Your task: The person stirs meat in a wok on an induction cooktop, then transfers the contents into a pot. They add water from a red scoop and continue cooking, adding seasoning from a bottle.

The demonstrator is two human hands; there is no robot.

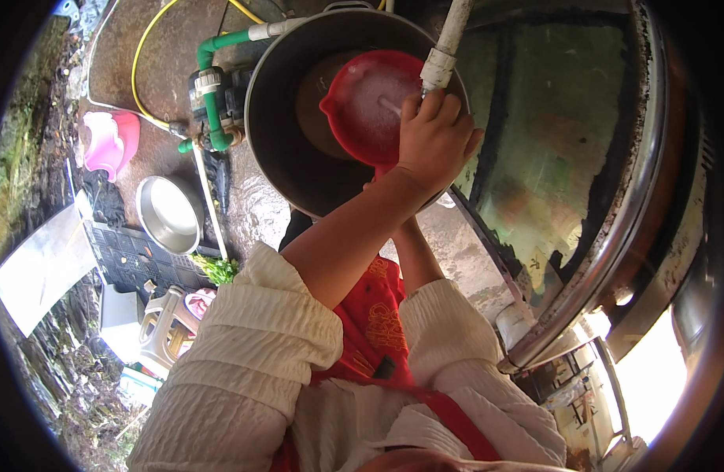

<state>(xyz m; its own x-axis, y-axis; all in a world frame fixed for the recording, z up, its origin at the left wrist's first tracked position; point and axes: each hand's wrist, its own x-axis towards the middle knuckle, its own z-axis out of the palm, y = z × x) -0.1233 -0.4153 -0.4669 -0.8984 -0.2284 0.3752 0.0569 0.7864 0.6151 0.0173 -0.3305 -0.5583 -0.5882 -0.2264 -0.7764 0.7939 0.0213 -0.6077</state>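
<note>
My left hand (437, 135) reaches across to the right, its fingers curled round the end of a white pipe tap (438, 69). Water runs from there into a red plastic dipper (374, 106) with a pouring lip, which holds foamy-looking water. The dipper sits over the opening of a big, deep metal pot (271, 118). Crossing beneath my left forearm, my right hand (368, 186) is at the dipper's handle. Most of that hand is hidden by the left forearm, but its closed grip on the handle supports the dipper.
Green pipework (212, 110) and a yellow hose (135, 75) lie left of the pot. Further left are a metal basin (169, 215), a pink plastic container (110, 144), a black crate (142, 256) and green leaves (216, 269). A large glass-panelled structure with a metal rim (649, 181) stands close on the right.
</note>
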